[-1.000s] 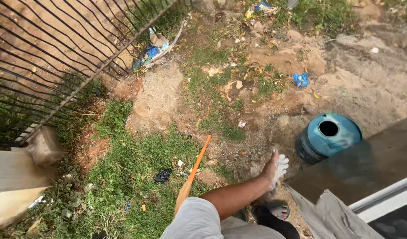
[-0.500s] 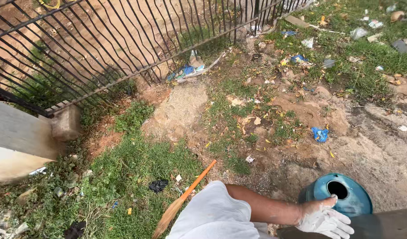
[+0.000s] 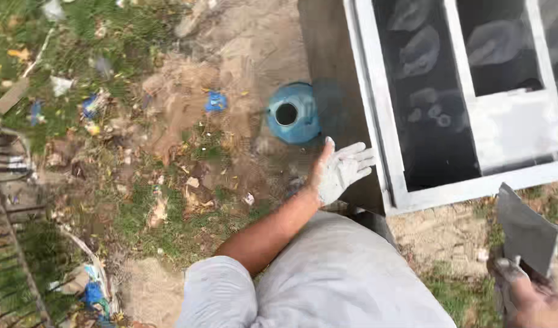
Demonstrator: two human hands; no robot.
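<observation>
The left hand (image 3: 341, 170), gloved and spread wide, rests against the dark wall beside the grey window frame (image 3: 376, 140); the right hand (image 3: 534, 297) grips a grey sheet of sandpaper (image 3: 525, 234) away from the frame. The frame looks dull and smeared, so sanding seems partly done. Below: a blue can (image 3: 294, 114), littered grass (image 3: 169, 212) and bare soil

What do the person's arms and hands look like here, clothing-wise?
Left hand: covered in something whitish, a thin glove or a coat of dust or paint, I can't tell which. The forearm is bare below a short light-grey sleeve. Right hand: only partly in frame, smeared with grey dust, no clear glove; its arm is out of view.
</observation>
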